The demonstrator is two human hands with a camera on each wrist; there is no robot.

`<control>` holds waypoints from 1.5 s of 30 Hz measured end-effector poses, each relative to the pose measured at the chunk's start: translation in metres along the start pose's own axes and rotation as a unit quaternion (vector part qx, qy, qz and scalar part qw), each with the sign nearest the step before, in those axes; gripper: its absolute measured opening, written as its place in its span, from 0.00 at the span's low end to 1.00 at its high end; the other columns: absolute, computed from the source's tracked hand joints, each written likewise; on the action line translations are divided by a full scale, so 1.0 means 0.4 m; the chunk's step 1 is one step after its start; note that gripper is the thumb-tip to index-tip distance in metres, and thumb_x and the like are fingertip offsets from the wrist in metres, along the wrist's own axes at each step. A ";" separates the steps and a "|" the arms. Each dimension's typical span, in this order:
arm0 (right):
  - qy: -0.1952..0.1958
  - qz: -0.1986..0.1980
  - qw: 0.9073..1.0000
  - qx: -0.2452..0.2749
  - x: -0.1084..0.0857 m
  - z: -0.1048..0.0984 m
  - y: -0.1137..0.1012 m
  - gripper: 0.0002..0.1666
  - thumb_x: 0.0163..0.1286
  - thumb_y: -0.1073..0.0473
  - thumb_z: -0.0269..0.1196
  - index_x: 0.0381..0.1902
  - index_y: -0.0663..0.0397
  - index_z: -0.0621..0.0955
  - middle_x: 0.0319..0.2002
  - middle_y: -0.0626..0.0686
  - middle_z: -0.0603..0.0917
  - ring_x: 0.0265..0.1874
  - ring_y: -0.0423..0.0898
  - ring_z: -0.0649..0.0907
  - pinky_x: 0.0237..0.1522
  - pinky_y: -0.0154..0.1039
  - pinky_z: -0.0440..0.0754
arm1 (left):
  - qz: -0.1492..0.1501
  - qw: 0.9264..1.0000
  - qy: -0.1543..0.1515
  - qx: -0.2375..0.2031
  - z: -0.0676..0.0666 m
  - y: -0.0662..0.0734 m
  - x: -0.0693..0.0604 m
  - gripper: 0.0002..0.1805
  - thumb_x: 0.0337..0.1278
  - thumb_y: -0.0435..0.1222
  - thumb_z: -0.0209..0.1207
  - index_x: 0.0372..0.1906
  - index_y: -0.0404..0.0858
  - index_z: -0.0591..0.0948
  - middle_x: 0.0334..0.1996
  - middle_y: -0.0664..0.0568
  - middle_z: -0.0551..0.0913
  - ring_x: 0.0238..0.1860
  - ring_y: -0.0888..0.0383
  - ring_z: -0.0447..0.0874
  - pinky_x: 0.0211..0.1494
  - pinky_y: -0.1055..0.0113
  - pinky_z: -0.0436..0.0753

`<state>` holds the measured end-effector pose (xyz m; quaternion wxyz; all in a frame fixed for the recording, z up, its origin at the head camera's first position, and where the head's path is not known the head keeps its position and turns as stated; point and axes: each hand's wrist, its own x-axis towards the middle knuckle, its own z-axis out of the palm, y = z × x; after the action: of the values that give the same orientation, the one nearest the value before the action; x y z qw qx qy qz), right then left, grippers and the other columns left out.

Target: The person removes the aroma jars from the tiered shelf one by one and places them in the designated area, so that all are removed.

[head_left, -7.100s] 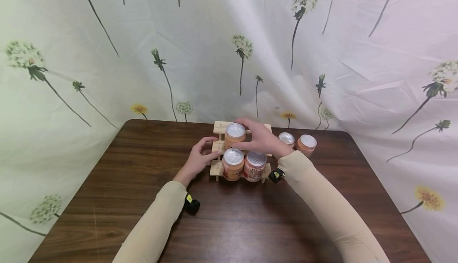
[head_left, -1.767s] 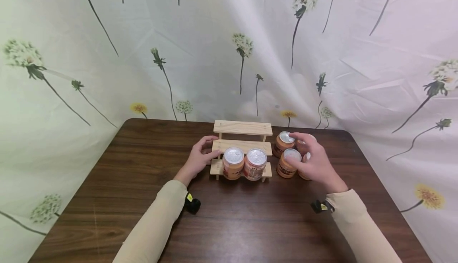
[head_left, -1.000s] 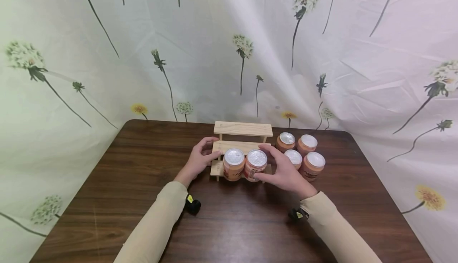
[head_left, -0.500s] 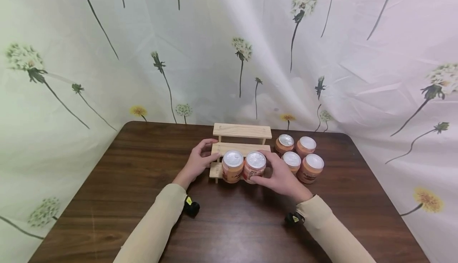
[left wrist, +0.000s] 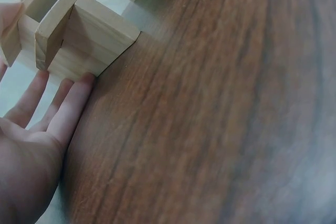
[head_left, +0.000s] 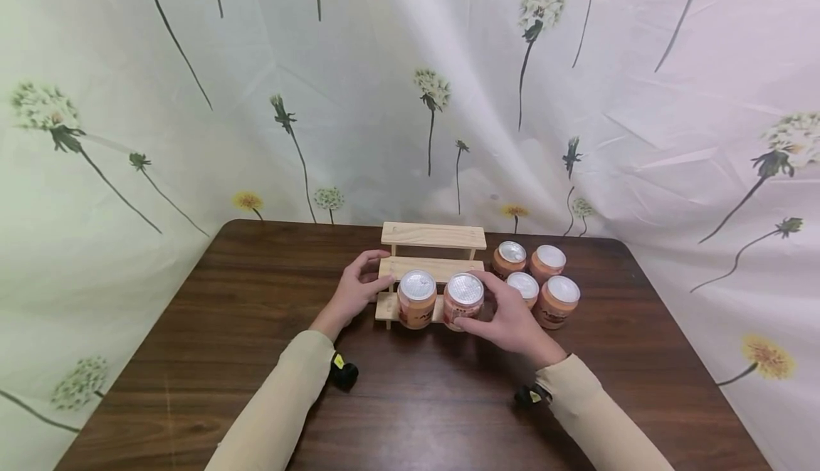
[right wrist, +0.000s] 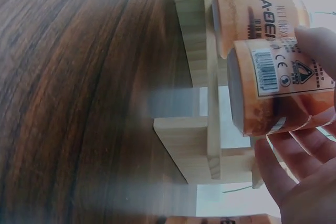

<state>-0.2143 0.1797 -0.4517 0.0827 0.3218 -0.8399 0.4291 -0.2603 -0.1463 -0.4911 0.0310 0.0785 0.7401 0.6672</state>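
Observation:
A three-step wooden display rack (head_left: 433, 235) stands near the back of the table. My left hand (head_left: 354, 289) holds its left end, thumb at the middle step; in the left wrist view the fingers (left wrist: 72, 106) touch the side panel. My right hand (head_left: 510, 314) grips an orange jar with a clear ridged lid (head_left: 464, 300) at the right of the lowest step. In the right wrist view this held jar (right wrist: 283, 85) is tilted and its base is clear of the step. Another orange jar (head_left: 416, 302) stands on the step's left part, a gap between them.
Several similar jars stand on the table just right of the rack, among them a back-left jar (head_left: 510, 259) and a front-right jar (head_left: 558, 302). A flower-printed cloth (head_left: 359, 101) hangs behind the brown wooden table (head_left: 410, 414).
The upper jar seen earlier has gone from the rack to the table group at right. My right hand then took the lowest step's right jar and has shifted it rightward. My left hand stays put.

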 end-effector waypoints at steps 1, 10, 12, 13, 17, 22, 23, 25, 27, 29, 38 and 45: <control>0.002 0.001 1.000 0.010 -0.003 -0.003 -0.002 0.44 0.58 0.54 0.82 0.70 0.50 0.75 0.58 0.47 0.84 0.55 0.43 0.85 0.54 0.45 0.85 | -0.001 1.000 -0.001 0.000 0.001 0.010 -0.005 0.29 0.70 0.35 0.67 0.72 0.39 0.73 0.70 0.35 0.71 0.62 0.36 0.80 0.39 0.60 0.87; 0.021 0.012 0.998 0.050 -0.041 -0.033 -0.015 0.45 0.57 0.61 0.82 0.70 0.52 0.74 0.57 0.51 0.84 0.55 0.44 0.85 0.54 0.34 0.84 | -0.003 1.000 -0.005 -0.004 0.006 0.051 -0.026 0.29 0.70 0.35 0.67 0.72 0.38 0.73 0.70 0.35 0.71 0.62 0.36 0.79 0.40 0.62 0.86; 0.025 0.008 0.999 0.044 -0.053 -0.041 -0.018 0.45 0.56 0.62 0.83 0.69 0.52 0.74 0.57 0.51 0.84 0.52 0.43 0.86 0.51 0.36 0.86 | -0.004 1.000 -0.006 -0.004 0.006 0.051 -0.026 0.28 0.71 0.35 0.67 0.72 0.38 0.73 0.70 0.35 0.71 0.62 0.36 0.79 0.40 0.62 0.86; 0.027 0.005 0.999 0.041 -0.059 -0.045 -0.019 0.45 0.55 0.63 0.83 0.69 0.52 0.74 0.56 0.52 0.84 0.51 0.43 0.87 0.50 0.38 0.87 | -0.003 1.000 -0.006 -0.004 0.006 0.051 -0.026 0.28 0.71 0.35 0.67 0.72 0.38 0.73 0.70 0.35 0.71 0.62 0.36 0.79 0.40 0.62 0.86; 0.035 -0.010 0.999 0.015 -0.083 -0.060 -0.017 0.46 0.52 0.63 0.84 0.67 0.52 0.75 0.55 0.51 0.85 0.49 0.42 0.87 0.47 0.39 0.88 | -0.001 1.000 -0.006 -0.006 0.006 0.053 -0.026 0.28 0.70 0.33 0.66 0.72 0.38 0.73 0.69 0.34 0.71 0.62 0.34 0.79 0.39 0.62 0.86; 0.044 -0.009 0.999 -0.008 -0.119 -0.076 -0.002 0.47 0.49 0.64 0.85 0.66 0.53 0.76 0.55 0.50 0.84 0.51 0.40 0.85 0.50 0.31 0.85 | -0.002 1.000 -0.006 -0.010 0.007 0.055 -0.027 0.28 0.70 0.32 0.66 0.71 0.37 0.73 0.69 0.34 0.71 0.63 0.34 0.79 0.37 0.63 0.87; 0.045 -0.006 0.999 -0.010 -0.127 -0.079 0.002 0.47 0.49 0.64 0.86 0.65 0.54 0.76 0.55 0.50 0.84 0.51 0.39 0.85 0.51 0.30 0.84 | -0.002 1.000 -0.006 -0.010 0.007 0.055 -0.027 0.28 0.70 0.32 0.66 0.71 0.37 0.73 0.69 0.34 0.71 0.63 0.34 0.79 0.37 0.63 0.86; 0.048 -0.003 0.999 -0.011 -0.142 -0.084 0.010 0.47 0.48 0.65 0.86 0.65 0.54 0.77 0.54 0.50 0.84 0.51 0.39 0.85 0.51 0.30 0.84 | -0.003 1.000 -0.006 -0.009 0.007 0.056 -0.027 0.28 0.70 0.33 0.66 0.71 0.38 0.73 0.69 0.34 0.71 0.63 0.34 0.79 0.38 0.63 0.86; 0.048 0.003 0.999 -0.013 -0.156 -0.089 0.016 0.46 0.48 0.65 0.86 0.64 0.53 0.77 0.54 0.49 0.84 0.51 0.38 0.85 0.50 0.31 0.85 | -0.003 1.000 -0.006 -0.007 0.007 0.056 -0.028 0.27 0.70 0.33 0.66 0.71 0.39 0.74 0.69 0.34 0.71 0.63 0.34 0.79 0.38 0.63 0.86; 0.048 0.009 0.999 -0.018 -0.171 -0.094 0.024 0.46 0.47 0.64 0.86 0.64 0.52 0.77 0.53 0.48 0.84 0.50 0.38 0.85 0.49 0.32 0.86 | -0.005 1.000 -0.006 -0.006 0.007 0.056 -0.028 0.27 0.70 0.33 0.67 0.71 0.39 0.74 0.69 0.34 0.71 0.64 0.33 0.78 0.39 0.62 0.87; 0.055 0.042 0.997 -0.043 -0.218 -0.109 0.053 0.46 0.48 0.61 0.87 0.64 0.49 0.77 0.53 0.45 0.85 0.49 0.37 0.85 0.49 0.27 0.82 | -0.003 1.000 -0.008 -0.003 0.007 0.053 -0.024 0.28 0.71 0.33 0.66 0.71 0.39 0.74 0.70 0.33 0.70 0.64 0.32 0.78 0.38 0.63 0.87; 0.055 0.065 0.995 -0.045 -0.237 -0.116 0.070 0.46 0.47 0.61 0.87 0.64 0.52 0.77 0.53 0.47 0.85 0.48 0.37 0.86 0.47 0.27 0.83 | -0.001 1.000 -0.008 0.001 0.006 0.052 -0.028 0.28 0.71 0.33 0.66 0.71 0.39 0.73 0.70 0.33 0.70 0.64 0.32 0.78 0.39 0.62 0.87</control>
<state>-0.1638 0.2721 -0.4811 0.1149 0.2384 -0.8719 0.4121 -0.2472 -0.1438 -0.4714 0.0377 0.0828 0.7405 0.6659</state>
